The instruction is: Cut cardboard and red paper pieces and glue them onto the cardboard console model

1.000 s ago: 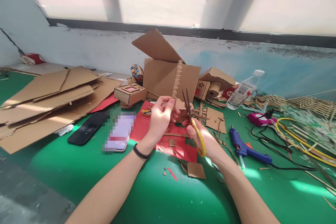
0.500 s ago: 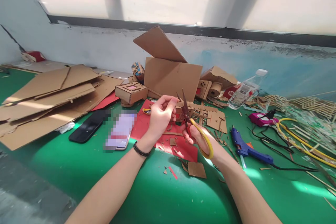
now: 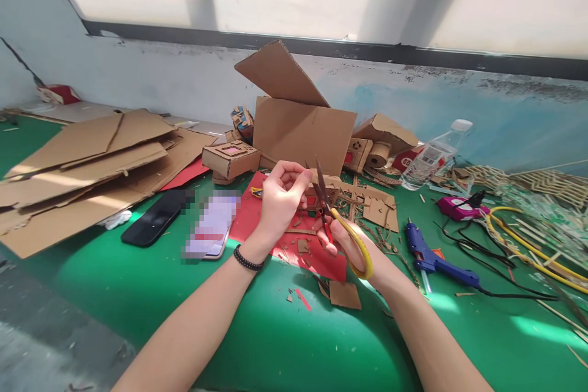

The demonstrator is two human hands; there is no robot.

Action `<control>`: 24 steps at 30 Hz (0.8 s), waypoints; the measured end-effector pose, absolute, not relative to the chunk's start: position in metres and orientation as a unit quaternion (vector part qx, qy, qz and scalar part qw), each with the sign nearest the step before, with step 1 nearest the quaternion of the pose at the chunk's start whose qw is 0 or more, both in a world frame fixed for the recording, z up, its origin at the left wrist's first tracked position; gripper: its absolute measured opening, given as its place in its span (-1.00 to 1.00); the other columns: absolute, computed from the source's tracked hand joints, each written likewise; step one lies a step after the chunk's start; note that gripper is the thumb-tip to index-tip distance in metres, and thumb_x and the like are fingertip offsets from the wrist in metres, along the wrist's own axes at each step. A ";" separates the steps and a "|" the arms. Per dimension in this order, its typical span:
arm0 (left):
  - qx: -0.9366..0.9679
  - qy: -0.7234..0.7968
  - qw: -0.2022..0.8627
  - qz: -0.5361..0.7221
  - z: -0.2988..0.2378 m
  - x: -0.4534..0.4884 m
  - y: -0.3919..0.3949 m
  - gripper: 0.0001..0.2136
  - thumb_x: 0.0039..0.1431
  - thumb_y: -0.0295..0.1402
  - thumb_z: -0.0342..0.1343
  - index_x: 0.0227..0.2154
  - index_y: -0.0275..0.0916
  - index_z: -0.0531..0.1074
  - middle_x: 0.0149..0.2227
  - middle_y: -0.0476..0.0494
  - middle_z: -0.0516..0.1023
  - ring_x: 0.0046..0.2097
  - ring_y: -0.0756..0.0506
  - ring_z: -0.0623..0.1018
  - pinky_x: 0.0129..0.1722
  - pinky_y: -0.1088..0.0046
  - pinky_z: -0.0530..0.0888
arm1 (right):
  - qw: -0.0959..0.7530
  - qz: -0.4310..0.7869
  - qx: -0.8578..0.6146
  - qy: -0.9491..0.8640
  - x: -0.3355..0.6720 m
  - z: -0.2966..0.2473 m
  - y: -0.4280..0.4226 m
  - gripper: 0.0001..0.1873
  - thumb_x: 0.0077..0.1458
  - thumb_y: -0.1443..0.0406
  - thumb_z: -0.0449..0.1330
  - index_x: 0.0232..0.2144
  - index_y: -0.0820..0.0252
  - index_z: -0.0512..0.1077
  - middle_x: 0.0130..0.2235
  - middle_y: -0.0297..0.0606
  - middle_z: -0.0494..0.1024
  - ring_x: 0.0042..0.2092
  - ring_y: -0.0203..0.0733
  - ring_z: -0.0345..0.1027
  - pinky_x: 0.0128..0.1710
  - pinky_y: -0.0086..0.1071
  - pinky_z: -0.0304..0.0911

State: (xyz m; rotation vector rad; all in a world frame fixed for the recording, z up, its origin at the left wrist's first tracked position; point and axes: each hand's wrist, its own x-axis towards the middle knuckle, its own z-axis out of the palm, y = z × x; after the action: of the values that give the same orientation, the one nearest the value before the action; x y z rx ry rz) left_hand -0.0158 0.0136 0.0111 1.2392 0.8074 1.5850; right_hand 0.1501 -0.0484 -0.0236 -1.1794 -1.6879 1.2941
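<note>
My left hand [image 3: 281, 201], with a dark beaded bracelet, is closed in a pinch above a red sheet [image 3: 248, 214]. Whatever lies between its fingertips is too small to make out. In my right hand [image 3: 345, 237] are scissors [image 3: 324, 196] with a yellow and red handle. Their blades point up and away, slightly apart, just right of my left fingertips. Behind the blades, partly hidden, sits a small cardboard piece with a red patch. Cardboard scraps [image 3: 303, 245] lie on the red sheet, and a square of cardboard [image 3: 345, 295] rests nearer to me.
Flat cardboard [image 3: 92, 147] is stacked at left, near two phones [image 3: 156, 217]. Cardboard boxes [image 3: 232, 159] and a large panel [image 3: 303, 131] stand at the back. On the right are a water bottle [image 3: 432, 159], a blue glue gun [image 3: 436, 260], cables and thin sticks on the green table [image 3: 294, 343].
The scissor blades look slightly closer together and a little further left. My left hand has barely moved, and the view has shifted slightly.
</note>
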 end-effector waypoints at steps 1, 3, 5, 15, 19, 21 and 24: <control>0.506 0.329 0.469 0.644 0.011 -0.016 0.014 -0.78 0.18 -0.24 0.33 -0.31 -0.21 0.41 -0.50 0.08 0.44 -0.60 0.07 0.39 -0.66 0.55 0.42 | 0.349 0.494 -0.458 -0.651 0.149 -0.024 -0.048 -0.37 0.28 -0.31 -0.07 -0.41 0.08 0.21 -0.51 -0.43 0.26 -0.45 -0.25 0.10 -0.38 -0.32 0.08; 0.508 0.330 0.471 0.641 0.010 -0.016 0.014 -0.78 0.18 -0.25 0.33 -0.31 -0.21 0.42 -0.49 0.08 0.45 -0.60 0.07 0.39 -0.66 0.56 0.42 | 0.352 0.490 -0.463 -0.649 0.148 -0.023 -0.047 -0.36 0.26 -0.33 -0.06 -0.40 0.08 0.21 -0.51 -0.43 0.27 -0.46 -0.25 0.10 -0.40 -0.32 0.09; 0.511 0.333 0.471 0.638 0.009 -0.016 0.014 -0.79 0.18 -0.25 0.33 -0.31 -0.21 0.42 -0.49 0.07 0.46 -0.61 0.07 0.40 -0.67 0.56 0.42 | 0.354 0.490 -0.469 -0.644 0.145 -0.022 -0.047 -0.34 0.21 -0.37 -0.06 -0.39 0.07 0.21 -0.52 -0.44 0.27 -0.47 -0.26 0.08 -0.43 -0.33 0.09; 0.512 0.320 0.469 0.644 0.008 -0.016 0.015 -0.81 0.22 -0.26 0.30 -0.25 -0.18 0.41 -0.50 0.08 0.44 -0.61 0.06 0.40 -0.67 0.56 0.42 | 0.386 0.468 -0.500 -0.618 0.141 -0.019 -0.048 -0.30 0.12 -0.41 0.04 -0.43 0.06 0.19 -0.49 -0.43 0.20 -0.47 -0.29 0.04 -0.51 -0.39 0.11; 0.501 0.319 0.482 0.644 0.007 -0.016 0.015 -0.79 0.28 -0.17 0.25 -0.21 -0.15 0.39 -0.53 0.08 0.44 -0.59 0.02 0.42 -0.66 0.54 0.42 | 0.399 0.476 -0.492 -0.610 0.141 -0.022 -0.048 -0.30 0.12 -0.41 0.06 -0.42 0.07 0.20 -0.48 -0.43 0.19 -0.46 -0.29 0.03 -0.51 -0.38 0.08; 0.504 0.322 0.495 0.630 0.007 -0.016 0.015 -0.77 0.30 -0.12 0.21 -0.26 -0.15 0.38 -0.53 0.07 0.46 -0.60 0.02 0.41 -0.65 0.54 0.41 | 0.403 0.478 -0.490 -0.608 0.142 -0.025 -0.048 -0.32 0.14 -0.38 0.07 -0.41 0.08 0.21 -0.46 -0.42 0.20 -0.45 -0.29 0.03 -0.50 -0.38 0.08; 0.528 0.331 0.511 0.593 0.008 -0.015 0.014 -0.68 0.33 -0.05 0.16 -0.39 -0.18 0.37 -0.55 0.03 0.47 -0.61 0.03 0.40 -0.65 0.54 0.36 | 0.399 0.476 -0.489 -0.613 0.143 -0.027 -0.048 -0.36 0.21 -0.33 0.06 -0.41 0.08 0.20 -0.43 -0.42 0.19 -0.45 -0.30 0.01 -0.50 -0.39 0.06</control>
State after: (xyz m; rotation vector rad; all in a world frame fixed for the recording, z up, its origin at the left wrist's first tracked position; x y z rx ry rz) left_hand -0.0149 0.0136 0.0080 1.2696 0.7961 1.4261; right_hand 0.1434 -0.0482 -0.0271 -1.2366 -1.5512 1.2049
